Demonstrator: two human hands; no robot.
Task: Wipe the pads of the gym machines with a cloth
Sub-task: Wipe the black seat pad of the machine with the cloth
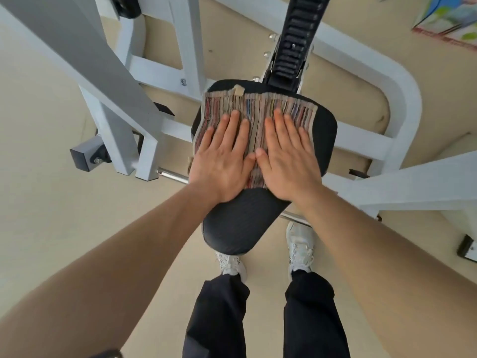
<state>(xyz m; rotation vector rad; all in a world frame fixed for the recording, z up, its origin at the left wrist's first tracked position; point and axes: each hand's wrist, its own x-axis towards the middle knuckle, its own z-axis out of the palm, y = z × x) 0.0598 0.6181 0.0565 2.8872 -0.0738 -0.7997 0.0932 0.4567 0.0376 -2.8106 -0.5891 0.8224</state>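
A black padded seat (233, 223) of a white gym machine lies below me, wide at the far end and narrow toward my legs. A striped, multicoloured cloth (258, 109) is spread flat over its far half. My left hand (222, 161) presses flat on the cloth's left part, fingers extended and slightly apart. Beside it, my right hand (285, 161) lies flat on the cloth's right part, thumbs almost touching. Neither hand grips the cloth; the palms rest on top of it. The near part of the pad is bare.
White steel frame tubes (144, 120) run on the left and curve round the right (402, 104) of the seat. A black ribbed adjuster post (294, 47) rises behind it. My white shoes (300, 246) stand on beige floor under the seat's tip. A colourful mat (449, 19) lies far right.
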